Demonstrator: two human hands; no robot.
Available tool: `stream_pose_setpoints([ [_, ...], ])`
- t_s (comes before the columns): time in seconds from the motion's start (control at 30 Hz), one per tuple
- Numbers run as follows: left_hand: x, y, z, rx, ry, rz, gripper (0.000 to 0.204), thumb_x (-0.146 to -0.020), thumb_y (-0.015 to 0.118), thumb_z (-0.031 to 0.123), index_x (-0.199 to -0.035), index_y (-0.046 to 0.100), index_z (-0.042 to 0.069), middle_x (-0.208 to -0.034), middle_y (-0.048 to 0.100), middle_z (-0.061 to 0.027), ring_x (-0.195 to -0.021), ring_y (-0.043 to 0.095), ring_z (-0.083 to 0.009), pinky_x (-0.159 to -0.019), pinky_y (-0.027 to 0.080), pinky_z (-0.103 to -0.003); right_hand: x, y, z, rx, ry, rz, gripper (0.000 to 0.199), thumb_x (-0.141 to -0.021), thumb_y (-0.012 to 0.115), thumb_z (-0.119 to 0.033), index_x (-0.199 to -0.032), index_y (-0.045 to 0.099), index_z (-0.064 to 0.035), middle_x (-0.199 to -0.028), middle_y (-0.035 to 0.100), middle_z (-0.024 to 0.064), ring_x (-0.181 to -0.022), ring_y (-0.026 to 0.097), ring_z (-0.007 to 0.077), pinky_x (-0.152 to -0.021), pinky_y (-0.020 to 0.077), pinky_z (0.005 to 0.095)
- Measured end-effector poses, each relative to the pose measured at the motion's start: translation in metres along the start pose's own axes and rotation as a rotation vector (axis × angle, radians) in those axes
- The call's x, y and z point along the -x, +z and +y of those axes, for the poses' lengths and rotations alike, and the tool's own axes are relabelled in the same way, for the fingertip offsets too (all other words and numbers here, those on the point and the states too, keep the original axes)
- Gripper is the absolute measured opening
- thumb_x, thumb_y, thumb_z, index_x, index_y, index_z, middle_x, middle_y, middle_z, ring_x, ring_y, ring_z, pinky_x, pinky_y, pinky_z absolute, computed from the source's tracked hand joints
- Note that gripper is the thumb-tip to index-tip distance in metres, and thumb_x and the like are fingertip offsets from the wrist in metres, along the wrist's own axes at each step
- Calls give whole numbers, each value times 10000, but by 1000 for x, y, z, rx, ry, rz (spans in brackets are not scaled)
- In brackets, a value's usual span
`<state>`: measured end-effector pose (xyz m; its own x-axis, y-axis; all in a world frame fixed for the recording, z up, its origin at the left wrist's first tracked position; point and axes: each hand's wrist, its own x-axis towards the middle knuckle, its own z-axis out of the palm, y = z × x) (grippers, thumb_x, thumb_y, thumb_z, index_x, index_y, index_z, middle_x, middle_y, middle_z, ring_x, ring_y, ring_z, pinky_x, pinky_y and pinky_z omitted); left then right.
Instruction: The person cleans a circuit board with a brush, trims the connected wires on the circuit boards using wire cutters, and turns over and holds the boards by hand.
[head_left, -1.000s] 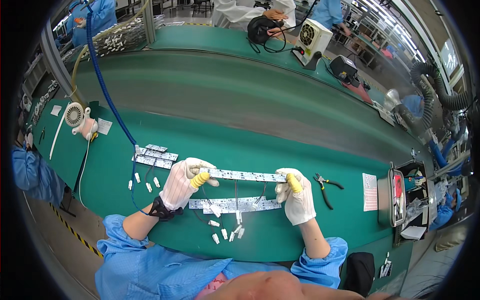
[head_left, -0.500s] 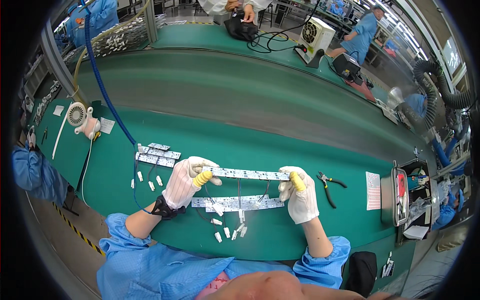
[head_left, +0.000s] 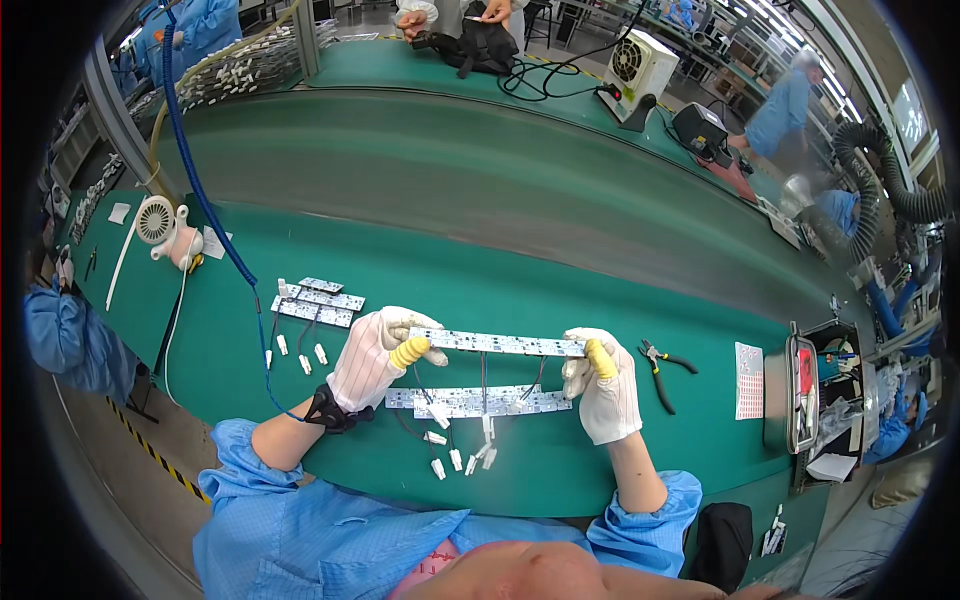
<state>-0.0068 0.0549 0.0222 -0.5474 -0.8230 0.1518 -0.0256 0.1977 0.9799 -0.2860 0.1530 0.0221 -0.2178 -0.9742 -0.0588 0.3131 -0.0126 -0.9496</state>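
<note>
Between my two gloved hands I hold a long, narrow white circuit board strip [head_left: 500,343] by its ends. My left hand [head_left: 385,352] pinches the left end, its thumb in a yellow finger cot and a black strap with a blue coiled cord [head_left: 200,190] at the wrist. The right end is pinched by my right hand [head_left: 603,380], also with a yellow-covered thumb. Below the held strip, more circuit board strips [head_left: 470,403] lie on the green mat, with dark wires and white connectors [head_left: 457,460] toward me.
A stack of shorter boards [head_left: 318,303] lies left of my left hand. Pliers [head_left: 657,375] and a label sheet [head_left: 748,380] lie to the right, beside a metal box [head_left: 790,395]. A small fan [head_left: 160,225] stands far left. Across the divider are a blower [head_left: 638,75] and co-workers.
My hands and the held strip stay nearly in place, shifting very slightly. Across the bench, a person's hands have moved over a black item, and a walking person has gone further right.
</note>
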Motion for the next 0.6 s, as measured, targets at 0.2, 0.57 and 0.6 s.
stream_pose_setpoints([
  [0.2, 1, -1, 1, -25, 17, -21, 323, -952, 587, 252, -1065, 547, -48, -811, 722, -109, -769, 668, -107, -710, 490, -225, 0, 0, -1, 19, 7, -2, 283, -981, 527, -254, -1070, 598, 5, -708, 619, 63, -509, 540, 84, -485, 443, 206],
  [0.57, 1, 0, 4, -8, 10, -19, 347, -945, 595, 269, -1075, 544, -49, -795, 723, -102, -783, 671, -109, -741, 490, -235, 0, 0, -1, 11, 16, 3, 280, -982, 527, -249, -1083, 592, 3, -710, 618, 61, -515, 540, 76, -496, 446, 202],
  [0.6, 1, 1, 3, 53, -20, -16, 349, -943, 598, 271, -1076, 545, -48, -793, 723, -102, -784, 671, -110, -741, 490, -237, 1, 0, -2, 4, 25, 5, 279, -982, 528, -249, -1084, 592, 3, -711, 618, 61, -517, 540, 76, -497, 445, 201],
])
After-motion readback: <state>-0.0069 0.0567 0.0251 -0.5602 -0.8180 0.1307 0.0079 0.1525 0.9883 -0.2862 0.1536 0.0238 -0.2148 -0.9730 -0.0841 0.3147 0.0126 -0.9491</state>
